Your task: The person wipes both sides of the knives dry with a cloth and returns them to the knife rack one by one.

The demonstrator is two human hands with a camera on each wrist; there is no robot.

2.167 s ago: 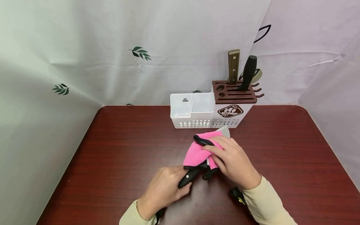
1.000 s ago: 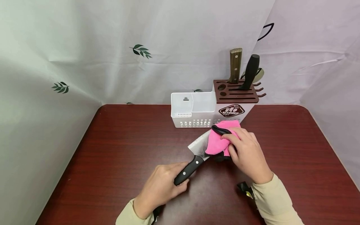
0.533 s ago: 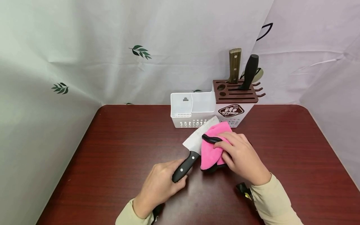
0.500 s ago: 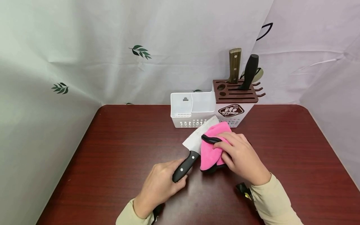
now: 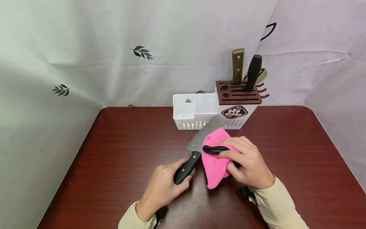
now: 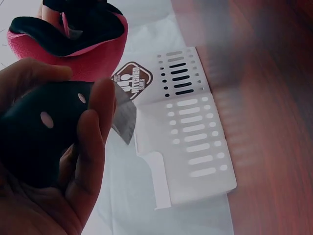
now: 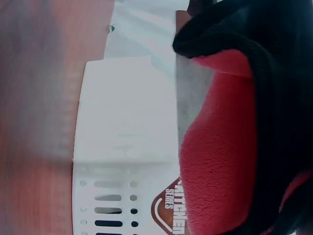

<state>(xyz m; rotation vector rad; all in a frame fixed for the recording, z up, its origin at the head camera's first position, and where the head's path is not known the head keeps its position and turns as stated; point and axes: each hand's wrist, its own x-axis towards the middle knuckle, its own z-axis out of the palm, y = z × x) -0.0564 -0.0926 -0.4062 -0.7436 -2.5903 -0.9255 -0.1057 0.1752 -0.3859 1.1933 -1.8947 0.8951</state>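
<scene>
My left hand [image 5: 163, 187] grips the black riveted handle of a broad-bladed kitchen knife [image 5: 186, 170], whose grey blade points away toward the rack. With my right hand [image 5: 247, 162] I hold a bunched pink cloth [image 5: 215, 168] with black trim against the blade's right side. It hides part of the blade, while the tip end and left edge show. In the left wrist view, fingers and thumb wrap the knife handle [image 6: 34, 132]. The cloth [image 7: 220, 147] fills the right of the right wrist view, with some grey blade [image 7: 190, 93] beside it.
Behind the hands stands a white knife rack [image 5: 197, 122] with a brown slotted top [image 5: 240, 99]. A wooden-handled knife [image 5: 237, 66] and a black-handled tool [image 5: 253, 71] stand in it. The rack is near the back edge of the dark red table [image 5: 128, 152], before a white curtain [image 5: 177, 38].
Between the earlier frames the cloth went from near the handle out along the blade. Since then my right hand has drawn it back toward the handle, uncovering the tip end.
</scene>
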